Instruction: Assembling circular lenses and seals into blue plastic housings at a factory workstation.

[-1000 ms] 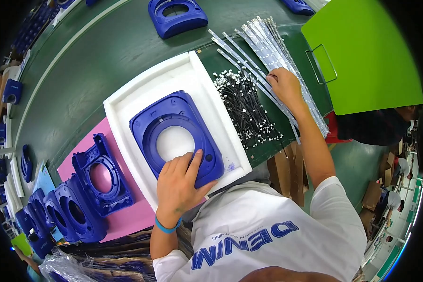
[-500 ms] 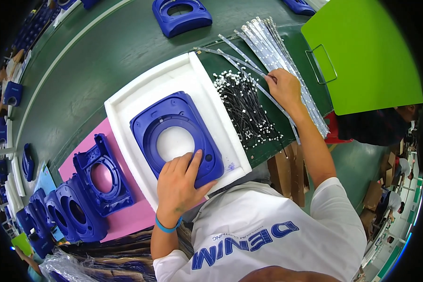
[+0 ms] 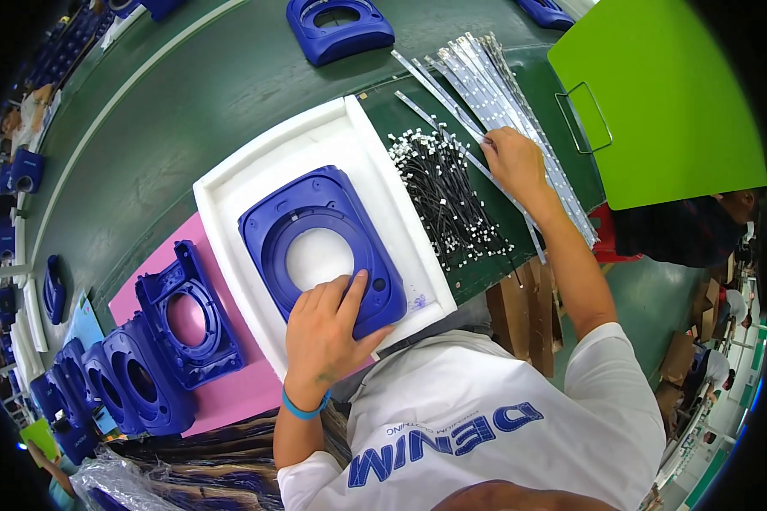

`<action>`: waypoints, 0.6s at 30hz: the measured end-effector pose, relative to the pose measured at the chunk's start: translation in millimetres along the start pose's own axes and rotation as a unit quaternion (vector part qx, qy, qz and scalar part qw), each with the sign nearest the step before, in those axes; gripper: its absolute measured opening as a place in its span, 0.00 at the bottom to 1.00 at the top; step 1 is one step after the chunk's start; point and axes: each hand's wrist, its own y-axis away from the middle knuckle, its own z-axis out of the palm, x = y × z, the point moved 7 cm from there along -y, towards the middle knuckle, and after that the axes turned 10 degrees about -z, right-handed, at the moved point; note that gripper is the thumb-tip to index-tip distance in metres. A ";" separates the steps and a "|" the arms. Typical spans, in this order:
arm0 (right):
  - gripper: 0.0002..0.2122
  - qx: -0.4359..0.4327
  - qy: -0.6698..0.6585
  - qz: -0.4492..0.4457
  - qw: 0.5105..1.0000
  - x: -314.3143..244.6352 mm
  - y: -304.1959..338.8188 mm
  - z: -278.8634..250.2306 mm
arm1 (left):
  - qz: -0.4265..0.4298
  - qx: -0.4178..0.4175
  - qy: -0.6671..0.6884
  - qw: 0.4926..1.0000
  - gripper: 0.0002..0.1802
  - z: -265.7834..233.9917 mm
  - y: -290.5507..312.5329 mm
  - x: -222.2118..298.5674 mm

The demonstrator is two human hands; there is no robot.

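Observation:
A blue plastic housing (image 3: pixel 268 223) with a round opening lies in a white foam tray (image 3: pixel 222 192). My left hand (image 3: pixel 328 328) grips its near side, fingers over the rim by the opening and thumb at the outer edge. Over the pile of LED strips (image 3: pixel 507 106), my right hand (image 3: pixel 513 160) is closed in a pinch. A thin pale LED strip (image 3: pixel 439 95) runs up to its fingertips and slants away to the far left; the fingers hide the pinched end. Between tray and strips lies a bunch of black cables (image 3: pixel 443 200) with small white connectors.
Several more blue housings stand to the left, one (image 3: pixel 192 315) on a pink sheet (image 3: pixel 243 387). Another housing (image 3: pixel 341 30) sits farther back on the green table (image 3: pixel 187 111). A bright green board (image 3: pixel 665 102) with a wire handle rises at the right. Cardboard (image 3: pixel 520 324) is below the table edge.
The LED strip at my right hand has swung, its far end moving away and to the right, closer to the pile. My left hand and the housing under it stay in place.

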 end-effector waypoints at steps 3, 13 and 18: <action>0.09 -0.053 -0.044 0.059 0.996 12.6 -4.6 7.1 | 0.001 0.001 0.000 1.000 0.45 0.2 0.6 0.3; 0.07 0.053 -0.321 0.111 0.939 35.5 -12.7 -41.1 | 0.026 0.014 0.011 1.000 0.48 -20.0 -5.3 4.4; 0.04 0.033 -0.391 -0.005 0.920 -80.6 -8.3 -106.2 | -0.067 0.176 0.511 0.839 0.37 -63.9 -22.0 -45.6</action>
